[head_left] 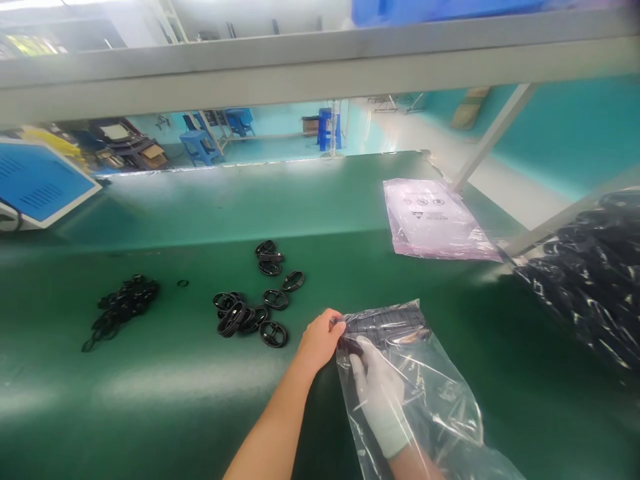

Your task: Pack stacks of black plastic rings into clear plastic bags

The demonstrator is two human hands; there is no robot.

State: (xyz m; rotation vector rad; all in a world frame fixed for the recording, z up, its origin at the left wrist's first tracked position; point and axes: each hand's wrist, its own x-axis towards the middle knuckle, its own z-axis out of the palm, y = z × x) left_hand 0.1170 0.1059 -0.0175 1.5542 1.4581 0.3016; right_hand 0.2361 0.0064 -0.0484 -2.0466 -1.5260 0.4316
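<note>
A clear plastic bag (pixel 430 393) lies on the green table, with a row of black cable coils (pixel 385 323) packed along its far end. At the bag's far left corner, my left hand (pixel 320 337) is bare and closed, pinching the plastic. My right hand (pixel 380 390) wears a white glove and is inside the bag. Its thumb and fingers are curled around a dark coil at the left end of the row, partly hidden by glare on the film. Several loose coiled black cables (pixel 274 333) lie to the left of my hands.
A heap of small black bands (pixel 131 300) and a single black ring (pixel 183 283) lie at left. A pinkish printed bag (pixel 435 217) lies at the back right. Filled bags of black items (pixel 590 267) are piled at right. A shelf beam (pixel 320 73) crosses overhead; a blue box (pixel 43 180) stands far left.
</note>
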